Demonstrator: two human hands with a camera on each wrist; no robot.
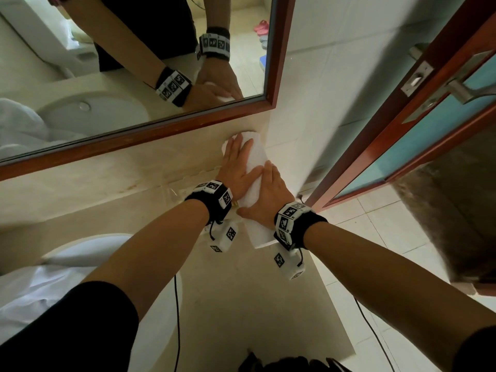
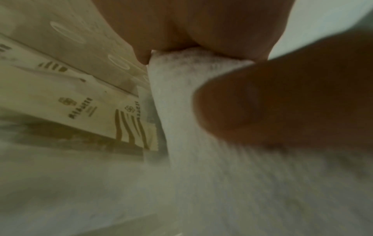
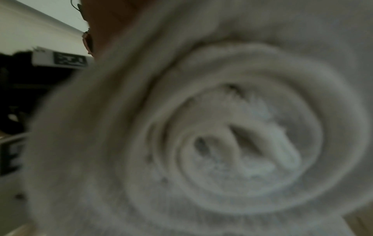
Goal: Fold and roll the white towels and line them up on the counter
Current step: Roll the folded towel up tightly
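A rolled white towel (image 1: 255, 157) lies lengthwise on the beige counter (image 1: 241, 304), in the far right corner against the white wall. My left hand (image 1: 237, 159) lies flat on its far half, fingers straight and pointing at the mirror. On the near half my right hand (image 1: 269, 193) presses down, fingers extended, thumb spread to the left. The towel's near end (image 1: 259, 236) sticks out under my right wrist. The left wrist view shows palm and thumb (image 2: 282, 102) on the towel (image 2: 177, 95). The towel's spiral end (image 3: 232, 143) fills the right wrist view.
A wood-framed mirror (image 1: 161, 124) runs along the back. A round sink (image 1: 88, 242) at the left holds loose white cloth (image 1: 40, 296). Small printed packets (image 2: 90, 108) lie left of the roll. The counter's right edge (image 1: 332, 304) drops to tiled floor beside a door (image 1: 402, 135).
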